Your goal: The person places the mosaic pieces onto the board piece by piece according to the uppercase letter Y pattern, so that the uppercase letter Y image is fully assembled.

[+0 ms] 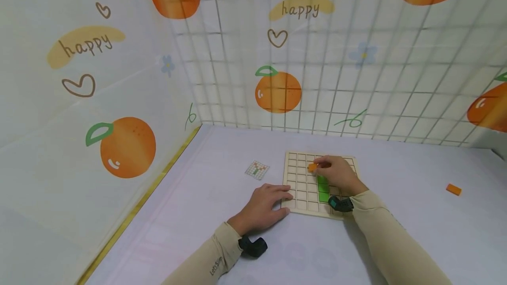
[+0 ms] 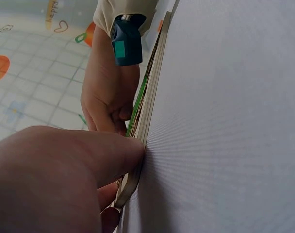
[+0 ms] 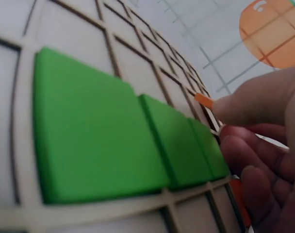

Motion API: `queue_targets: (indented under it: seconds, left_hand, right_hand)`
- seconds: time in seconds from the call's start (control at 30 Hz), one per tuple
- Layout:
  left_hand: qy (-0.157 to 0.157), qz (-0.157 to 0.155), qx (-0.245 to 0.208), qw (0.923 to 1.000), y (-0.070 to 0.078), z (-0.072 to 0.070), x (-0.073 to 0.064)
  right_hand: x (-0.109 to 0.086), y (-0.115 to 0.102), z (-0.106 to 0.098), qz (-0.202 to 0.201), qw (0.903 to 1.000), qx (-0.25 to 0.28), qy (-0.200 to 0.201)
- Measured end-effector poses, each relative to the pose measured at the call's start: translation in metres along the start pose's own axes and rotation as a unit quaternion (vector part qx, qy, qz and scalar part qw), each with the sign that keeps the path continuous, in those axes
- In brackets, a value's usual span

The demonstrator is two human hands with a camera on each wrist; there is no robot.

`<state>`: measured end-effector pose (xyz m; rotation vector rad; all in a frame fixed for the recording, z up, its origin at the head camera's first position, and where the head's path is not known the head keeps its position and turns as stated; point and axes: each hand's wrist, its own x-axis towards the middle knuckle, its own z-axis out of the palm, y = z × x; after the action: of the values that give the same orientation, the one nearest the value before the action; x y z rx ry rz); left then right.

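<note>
My right hand (image 1: 336, 173) pinches a small orange tile (image 1: 312, 167) between thumb and fingers, over a wooden grid board (image 1: 301, 192). Below that hand, green square tiles (image 1: 323, 190) fill a column of the grid; the right wrist view shows them as raised tiles (image 3: 99, 136). Another orange piece (image 3: 238, 196) peeks out beneath the curled fingers there, mostly hidden. At the board's near left corner rests my left hand (image 1: 263, 206), fingers stretched over the left edge. In the left wrist view its thumb (image 2: 113, 150) touches the board's side.
A small card (image 1: 257, 169) printed with a coloured grid pattern lies left of the board. One loose orange tile (image 1: 453, 189) is far to the right on the white table (image 1: 412, 232). Printed curtains (image 1: 237, 34) over a wire grid stand behind and to the left.
</note>
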<state>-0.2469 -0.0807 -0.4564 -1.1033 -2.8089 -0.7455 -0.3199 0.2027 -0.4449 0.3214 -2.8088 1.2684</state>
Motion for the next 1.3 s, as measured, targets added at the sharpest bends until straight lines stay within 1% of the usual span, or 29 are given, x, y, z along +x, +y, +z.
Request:
queue_targets:
  seconds: [0.23, 0.4, 0.67, 0.87, 0.97, 1.1, 1.3]
  left_hand:
    - [-0.003, -0.002, -0.004, 1.0, -0.0006, 0.0004, 0.0003]
    - [-0.003, 0.001, -0.004, 1.0, -0.0013, 0.0016, 0.0005]
    - [-0.01, -0.004, 0.002, 0.9999, -0.0012, 0.0012, 0.0009]
    - [-0.006, -0.002, -0.002, 1.0, -0.0012, -0.0003, 0.0015]
    - [-0.007, -0.004, -0.007, 0.9999, -0.0004, -0.0005, 0.001]
    - [-0.01, -0.002, -0.004, 0.9999, -0.0005, 0.0009, 0.0003]
    - [-0.006, -0.001, -0.003, 1.0, -0.0002, -0.0003, 0.0011]
  right_hand:
    - [-0.0003, -0.0017, 0.002, -0.006, 0.9997, -0.024, -0.004]
    - [-0.0004, -0.003, 0.0021, -0.011, 0.9994, -0.03, -0.011]
    - [0.0002, -0.0059, 0.0028, -0.019, 0.9986, -0.046, -0.016]
    - [-0.0001, -0.0078, 0.0013, -0.028, 0.9976, -0.062, -0.014]
    - [-0.0004, -0.0075, 0.0013, -0.027, 0.9977, -0.061, -0.016]
    - [-0.0016, -0.0061, 0.0018, -0.016, 0.9984, -0.051, -0.021]
    - [-0.0027, -0.0084, 0.0015, -0.027, 0.9982, -0.052, -0.014]
